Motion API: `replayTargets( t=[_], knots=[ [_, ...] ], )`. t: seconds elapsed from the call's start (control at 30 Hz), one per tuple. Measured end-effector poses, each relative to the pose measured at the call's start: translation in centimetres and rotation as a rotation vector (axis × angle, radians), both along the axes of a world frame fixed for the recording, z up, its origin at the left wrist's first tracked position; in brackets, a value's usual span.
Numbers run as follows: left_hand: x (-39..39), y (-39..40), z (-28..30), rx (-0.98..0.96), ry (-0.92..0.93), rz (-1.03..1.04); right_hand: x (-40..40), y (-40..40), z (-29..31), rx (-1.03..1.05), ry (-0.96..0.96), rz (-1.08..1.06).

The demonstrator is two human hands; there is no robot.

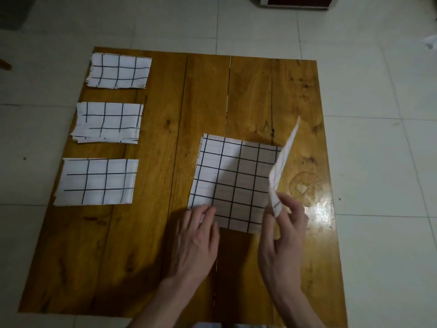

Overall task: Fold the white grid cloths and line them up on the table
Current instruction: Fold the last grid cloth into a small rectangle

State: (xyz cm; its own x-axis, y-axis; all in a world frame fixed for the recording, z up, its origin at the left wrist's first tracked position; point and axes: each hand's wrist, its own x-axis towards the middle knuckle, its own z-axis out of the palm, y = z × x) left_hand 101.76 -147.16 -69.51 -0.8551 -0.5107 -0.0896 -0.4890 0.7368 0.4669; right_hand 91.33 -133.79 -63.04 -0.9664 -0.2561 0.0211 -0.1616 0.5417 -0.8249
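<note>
A pale tiled floor (378, 67) is seen around a low, glossy bench of yellow-brown wooden planks (165, 256). Down the bench's left side three folded white cloths with black grid lines are lined up, one behind another: the far one (119, 71), the middle one (108, 123) and the near one (98, 182), each lying apart from the next. Right of centre, a larger white grid cloth, still unfolded (233, 183), is spread flat. Its near left corner is pressed down by the left hand (197, 235), whose fingers lie straight on the fabric, nothing being grasped. Its right edge is raised almost upright, and that raised flap (282, 162) is pinched at its near corner by the fingers of the right hand (283, 233). The flat part lies leftward of the flap, so the fold is judged to close towards the left hand, along a crease running away from the person. The corner under the left hand is hidden; objects at the frame's top and right edges are cut off.
</note>
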Motion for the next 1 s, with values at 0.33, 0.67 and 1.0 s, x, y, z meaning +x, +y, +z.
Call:
replayTargets(
  t=[0.33, 0.67, 1.0],
  knots=[
    [1.8, -1.7, 0.5, 0.308, 0.151, 0.165, 3.2, -5.5, -4.7, 0.185, 0.105, 0.376],
    [1.6, -3.1, 1.1, 0.569, 0.267, 0.392, 3.6, -6.5, -7.8, 0.435, 0.144, 0.564],
    [0.8, -3.4, 0.4, 0.343, 0.217, 0.332, 2.5, -5.5, -6.4, 0.404, 0.108, 0.713]
  ],
)
